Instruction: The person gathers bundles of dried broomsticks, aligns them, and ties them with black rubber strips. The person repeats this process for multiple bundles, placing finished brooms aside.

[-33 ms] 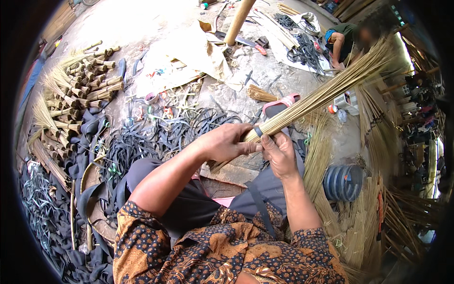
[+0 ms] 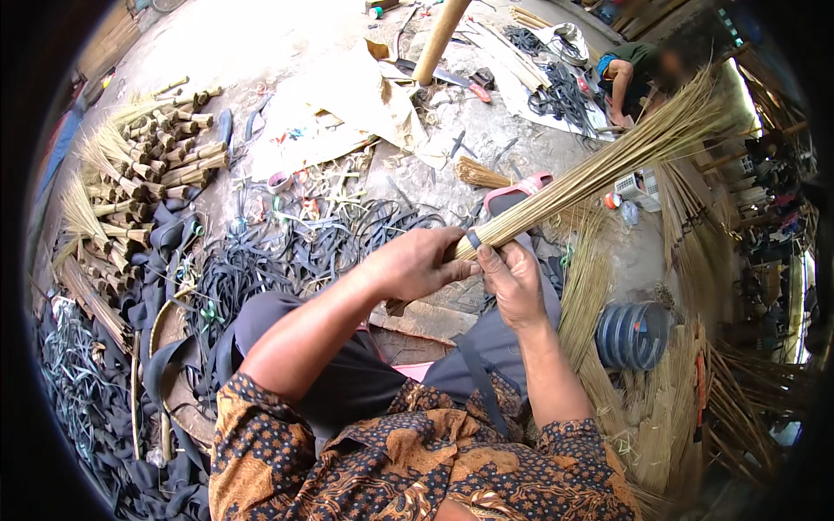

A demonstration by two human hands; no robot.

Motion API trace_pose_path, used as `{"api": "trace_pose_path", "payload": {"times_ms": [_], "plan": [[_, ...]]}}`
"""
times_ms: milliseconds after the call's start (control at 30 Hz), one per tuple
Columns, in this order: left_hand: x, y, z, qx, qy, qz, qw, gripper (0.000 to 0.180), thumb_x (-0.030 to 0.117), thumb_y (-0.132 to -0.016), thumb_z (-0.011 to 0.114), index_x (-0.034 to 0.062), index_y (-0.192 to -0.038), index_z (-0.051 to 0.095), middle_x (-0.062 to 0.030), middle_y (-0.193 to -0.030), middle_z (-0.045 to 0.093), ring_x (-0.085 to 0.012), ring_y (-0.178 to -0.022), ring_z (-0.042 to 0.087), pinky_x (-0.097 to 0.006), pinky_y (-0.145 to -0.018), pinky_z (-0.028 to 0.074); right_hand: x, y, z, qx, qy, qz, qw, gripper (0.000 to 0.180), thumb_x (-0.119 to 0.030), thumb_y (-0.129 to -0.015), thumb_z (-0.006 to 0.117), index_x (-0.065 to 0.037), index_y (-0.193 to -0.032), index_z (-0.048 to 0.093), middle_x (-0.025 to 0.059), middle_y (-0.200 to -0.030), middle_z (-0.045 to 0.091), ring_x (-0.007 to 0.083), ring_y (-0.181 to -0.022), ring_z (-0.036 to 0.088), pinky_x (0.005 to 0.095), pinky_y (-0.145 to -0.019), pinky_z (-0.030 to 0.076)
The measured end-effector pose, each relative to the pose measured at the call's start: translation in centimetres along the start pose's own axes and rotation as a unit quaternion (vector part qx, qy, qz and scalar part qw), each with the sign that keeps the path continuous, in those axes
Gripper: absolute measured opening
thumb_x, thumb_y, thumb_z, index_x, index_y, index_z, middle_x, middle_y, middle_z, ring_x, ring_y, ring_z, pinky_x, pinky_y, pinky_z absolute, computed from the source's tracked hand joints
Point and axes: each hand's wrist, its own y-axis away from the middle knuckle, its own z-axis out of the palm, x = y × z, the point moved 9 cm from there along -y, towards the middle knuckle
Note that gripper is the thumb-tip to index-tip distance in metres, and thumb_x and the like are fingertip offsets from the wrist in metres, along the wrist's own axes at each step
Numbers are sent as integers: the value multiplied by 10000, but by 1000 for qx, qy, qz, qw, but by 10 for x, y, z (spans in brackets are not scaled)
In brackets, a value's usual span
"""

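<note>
I see my left hand (image 2: 415,262) wrapped around the bound end of a long bundle of thin straw-coloured broom sticks (image 2: 608,161), above my lap. My right hand (image 2: 514,282) pinches the same end just beside a dark band (image 2: 473,239) (its knot is hidden by my fingers). The bundle's tips fan out upper right, toward a blurred seated person (image 2: 638,74).

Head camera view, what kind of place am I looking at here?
Likely a floor-level broom-making workshop: both hands grip a bundle of thin sticks, finished tied bundles are piled on the left, and black strips litter the concrete floor.
</note>
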Motion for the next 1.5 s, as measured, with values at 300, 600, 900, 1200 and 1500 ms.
{"api": "trace_pose_path", "payload": {"times_ms": [300, 600, 900, 1200, 1500], "plan": [[-10, 2, -17, 201, -157, 14, 967, 396, 331, -960, 713, 14, -1084, 511, -238, -932, 663, -465, -878, 675, -537, -742, 549, 5, -6, 1, 14, 62, 7, 998, 286, -279, -1098, 581, -16, -1195, 637, -54, -735, 524, 22, -611, 421, 195, -538, 314], [-31, -8, -32, 166, -126, -108, 972, 456, 429, -1015, 636, -23, -1067, 602, -275, -859, 708, -465, -874, 705, -552, -751, 538, -12, 30, -9, -39, 150, 82, 984, 220, -188, -1096, 532, -42, -979, 649, -57, -672, 469, 30, -603, 408, 231, -550, 343], [14, -1, 10, -54, 362, -29, 930, 474, 506, -1024, 650, 33, -1047, 675, -36, -778, 668, -108, -656, 640, -262, -575, 513, -24, 36, -33, -57, 279, -78, 955, 109, -116, -1049, 563, -43, -1051, 645, -3, -716, 540, 118, -652, 534, 299, -616, 441], [22, -10, 27, -54, 280, 12, 958, 399, 388, -1030, 690, -7, -1086, 660, -9, -769, 600, -73, -705, 599, -280, -624, 476, -55, 2, -29, -85, 542, -98, 830, 204, -60, -934, 657, -2, -1123, 707, 206, -1032, 736, 395, -978, 713, 449, -824, 567], [6, -11, 6, 73, -53, -66, 994, 407, 372, -957, 721, -15, -1036, 626, -185, -769, 666, -404, -750, 677, -478, -689, 518, -109, -7, 25, -89, 687, -244, 679, 430, -114, -924, 681, -197, -1345, 659, 114, -1018, 612, 315, -870, 720, 432, -731, 604]]}}
